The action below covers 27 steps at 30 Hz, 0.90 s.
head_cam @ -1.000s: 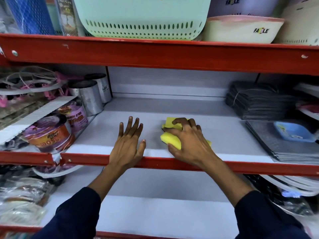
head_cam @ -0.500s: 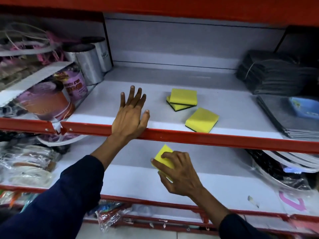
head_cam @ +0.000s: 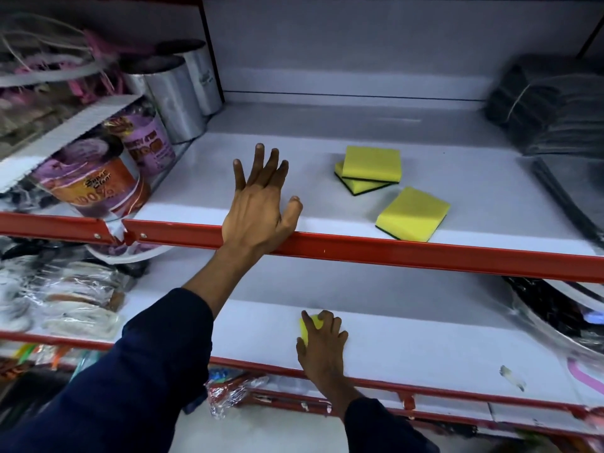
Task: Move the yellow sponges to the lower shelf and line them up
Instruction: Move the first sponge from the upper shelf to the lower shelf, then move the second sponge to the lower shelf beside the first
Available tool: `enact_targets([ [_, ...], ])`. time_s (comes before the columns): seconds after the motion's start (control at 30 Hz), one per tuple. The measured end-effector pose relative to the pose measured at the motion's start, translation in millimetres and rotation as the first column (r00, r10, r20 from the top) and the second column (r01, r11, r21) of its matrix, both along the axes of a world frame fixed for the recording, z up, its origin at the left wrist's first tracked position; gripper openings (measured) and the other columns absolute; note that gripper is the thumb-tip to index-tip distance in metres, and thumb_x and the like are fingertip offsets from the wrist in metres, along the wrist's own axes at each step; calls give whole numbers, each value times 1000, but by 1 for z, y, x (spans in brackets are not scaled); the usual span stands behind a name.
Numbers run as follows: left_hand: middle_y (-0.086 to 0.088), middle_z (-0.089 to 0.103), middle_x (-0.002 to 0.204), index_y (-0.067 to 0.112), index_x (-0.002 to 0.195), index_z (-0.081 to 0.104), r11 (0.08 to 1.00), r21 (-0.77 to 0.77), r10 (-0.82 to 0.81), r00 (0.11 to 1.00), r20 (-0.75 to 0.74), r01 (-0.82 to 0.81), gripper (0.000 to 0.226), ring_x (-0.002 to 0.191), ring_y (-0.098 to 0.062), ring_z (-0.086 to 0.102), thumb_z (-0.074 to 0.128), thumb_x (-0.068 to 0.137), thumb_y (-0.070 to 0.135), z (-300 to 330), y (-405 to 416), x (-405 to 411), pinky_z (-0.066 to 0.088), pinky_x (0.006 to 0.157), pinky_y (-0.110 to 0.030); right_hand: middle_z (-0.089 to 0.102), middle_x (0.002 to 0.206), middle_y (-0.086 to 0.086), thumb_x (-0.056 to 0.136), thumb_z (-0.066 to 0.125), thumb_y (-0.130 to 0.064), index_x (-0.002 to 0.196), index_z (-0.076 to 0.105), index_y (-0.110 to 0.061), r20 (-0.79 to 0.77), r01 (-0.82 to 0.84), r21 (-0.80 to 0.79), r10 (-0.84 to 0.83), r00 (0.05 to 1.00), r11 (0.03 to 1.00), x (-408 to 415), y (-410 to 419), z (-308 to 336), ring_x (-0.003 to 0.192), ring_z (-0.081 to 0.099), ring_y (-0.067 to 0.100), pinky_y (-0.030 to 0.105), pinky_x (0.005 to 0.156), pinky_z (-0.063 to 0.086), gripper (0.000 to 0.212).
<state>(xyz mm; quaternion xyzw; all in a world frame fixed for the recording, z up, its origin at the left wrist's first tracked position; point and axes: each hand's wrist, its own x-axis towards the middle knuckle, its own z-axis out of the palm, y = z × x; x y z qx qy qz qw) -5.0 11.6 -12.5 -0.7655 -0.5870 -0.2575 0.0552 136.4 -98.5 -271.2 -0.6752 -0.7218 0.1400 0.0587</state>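
yellow sponge (head_cam: 309,325) under right hand (head_cam: 322,346), lower shelf (head_cam: 425,338).

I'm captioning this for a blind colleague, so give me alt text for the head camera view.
A person's right hand presses a yellow sponge onto the white lower shelf, while the left hand rests flat on the shelf above. Three more sponges remain up there: a stacked pair and a single one.

upper shelf (head_cam: 327,165): we see two stacked sponges (head_cam: 371,168) behind a single sponge (head_cam: 412,213), left hand (head_cam: 258,204) left of them
lower shelf (head_cam: 425,341): fourth sponge (head_cam: 309,326) under right hand (head_cam: 322,344)
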Motion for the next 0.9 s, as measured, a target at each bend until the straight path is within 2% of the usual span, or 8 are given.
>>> enact_targets([
  [0.17,-8,20,169,11,155,34,1000,3,9,1000,-8,-9,80,160,-22,-4,24,87,52,-1,1,0,-5,129,-57,35,151,11,92,45,-64,152,33,-33,-24,12,34,-11,1000,999,8,3,15,135,36,33,50,105,39,69],
  [0.3,-7,19,170,12,155,34,1000,11,18,1000,-24,-18,79,160,-22,-5,24,88,53,-3,1,-1,-6,128,-59,50,150,3,90,55,-55,144,49,-32,-138,-37,336,88,986,941,21,0,60,134,47,26,49,106,46,59],
  [0.37,-7,17,170,12,156,33,1000,8,19,999,-31,-18,80,160,-22,-7,24,88,54,-3,0,-2,-6,128,-60,59,142,2,88,61,-45,139,56,-29,-182,-51,564,185,966,824,28,-1,84,126,52,22,43,102,48,53],
  [0.43,-6,16,170,12,156,32,1000,5,13,999,-40,-13,81,159,-22,-9,23,88,54,-3,0,-2,-7,127,-61,63,133,1,87,63,-36,133,60,-26,-165,-41,780,268,949,625,36,2,113,117,56,20,38,95,47,46],
  [0.5,-7,15,170,12,156,32,1000,7,8,999,-50,-8,81,159,-23,-11,22,88,54,-3,-1,-1,-7,127,-61,61,129,-1,88,63,-31,131,61,-27,-109,-31,894,286,952,446,46,6,146,111,57,22,36,89,45,44],
  [0.57,-7,14,171,11,156,30,1000,10,4,998,-61,-3,81,159,-23,-12,22,89,55,-3,-1,-2,-8,126,-62,57,132,-2,90,60,-34,134,59,-30,-92,-4,924,233,968,382,55,13,183,114,55,24,37,91,42,44],
  [0.73,-6,10,171,12,158,27,1000,11,-7,997,-74,8,81,158,-20,-18,20,90,55,-4,-1,-2,-10,126,-60,37,158,6,91,50,-51,143,47,-37,-143,167,820,-87,986,547,75,38,256,142,34,33,50,110,31,54],
  [0.9,-6,12,171,12,157,28,1000,3,2,997,-78,-1,81,158,-20,-17,20,88,54,-3,-1,-2,-7,127,-61,6,168,21,90,44,-70,156,22,-36,-77,256,483,-251,965,837,97,64,286,153,-2,48,70,120,13,77],
])
